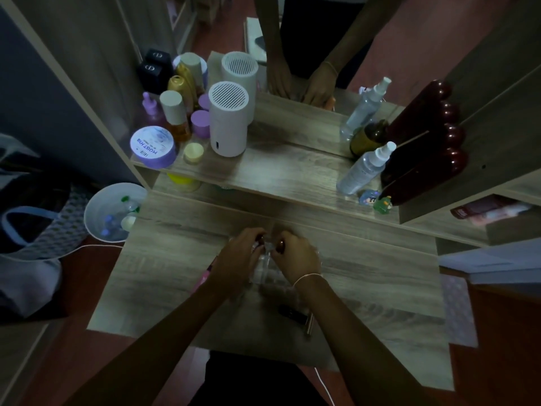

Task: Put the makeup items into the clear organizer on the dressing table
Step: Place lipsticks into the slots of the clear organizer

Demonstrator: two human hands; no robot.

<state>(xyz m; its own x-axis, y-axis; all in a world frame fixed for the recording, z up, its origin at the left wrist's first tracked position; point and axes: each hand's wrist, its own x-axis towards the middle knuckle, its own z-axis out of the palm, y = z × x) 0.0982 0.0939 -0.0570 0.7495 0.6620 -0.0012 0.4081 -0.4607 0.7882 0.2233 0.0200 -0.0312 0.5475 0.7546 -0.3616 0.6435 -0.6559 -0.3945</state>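
Dimly, I see my left hand (238, 250) and right hand (295, 253) together, both pinched on the clear organizer (268, 272) mid-desk (380, 273). A pink item (205, 273) lies just beside my left wrist; a dark tube (292, 313) sits under my right forearm. Bottles (175, 112) crowd the shelf beyond.

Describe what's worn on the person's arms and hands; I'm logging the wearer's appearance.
Both forearms are bare, no sleeves in view. The right wrist wears a thin, light bracelet or string. The left hand shows no jewellery. Fingernails look dark and glossy, though the dim light makes this uncertain.
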